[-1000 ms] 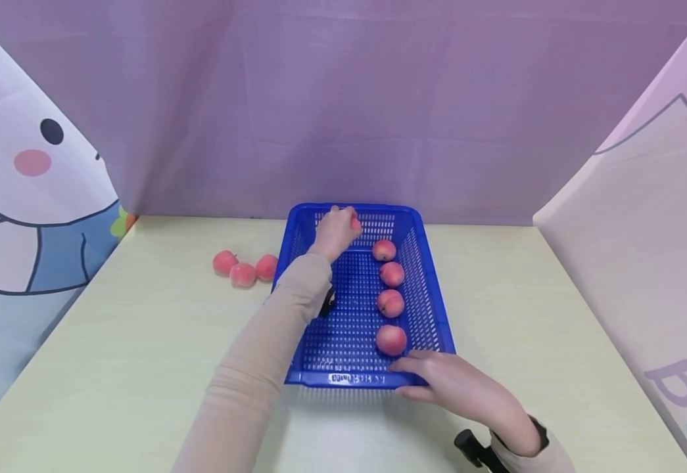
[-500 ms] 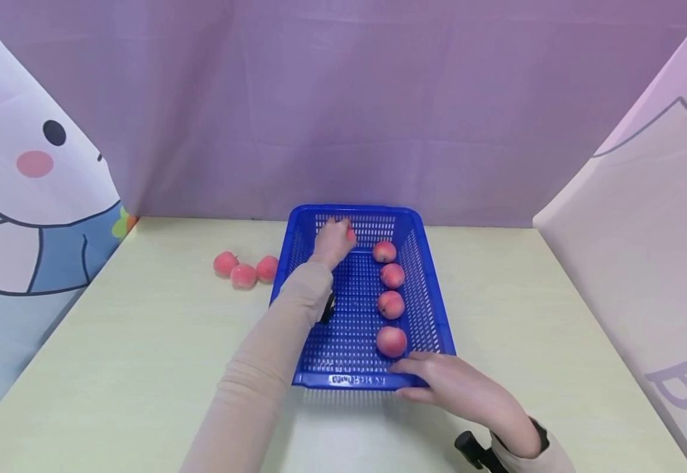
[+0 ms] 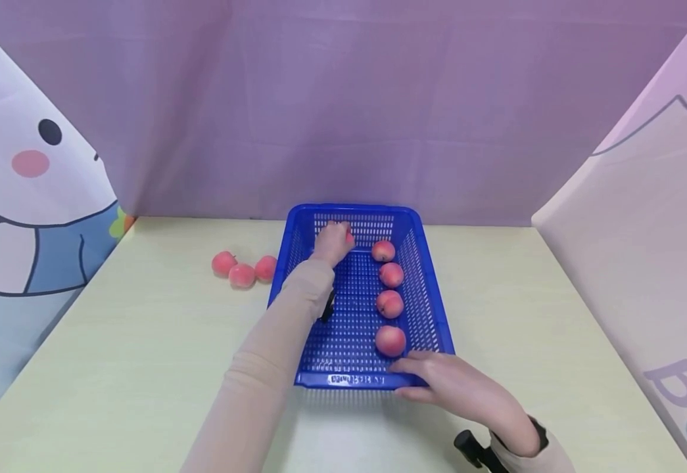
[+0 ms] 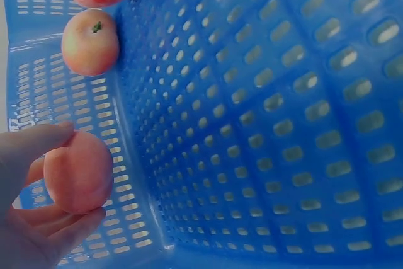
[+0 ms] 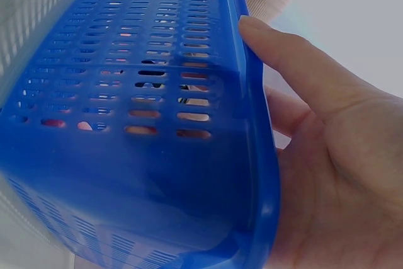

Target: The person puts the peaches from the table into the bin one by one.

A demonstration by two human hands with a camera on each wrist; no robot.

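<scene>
My left hand (image 3: pixel 332 244) reaches inside the blue basket (image 3: pixel 414 380) toward its far left corner. In the left wrist view its thumb and fingers pinch a pink peach (image 4: pixel 79 171), low beside the perforated wall. Most of that peach is hidden by the hand in the head view. A row of several peaches (image 3: pixel 390 304) runs along the basket's right side. My right hand (image 3: pixel 461 389) grips the rim at the near right corner, thumb (image 5: pixel 283 51) on the outside and fingers over the edge.
Three more peaches (image 3: pixel 242 275) lie together on the pale table (image 3: pixel 142 355), left of the basket. A purple cloth (image 3: pixel 343 105) hangs behind, close to the basket's far end. Printed panels (image 3: pixel 35 197) flank the table.
My left hand has sunk slightly toward the basket floor with the peach and drawn a little back. The right hand keeps its place on the rim.
</scene>
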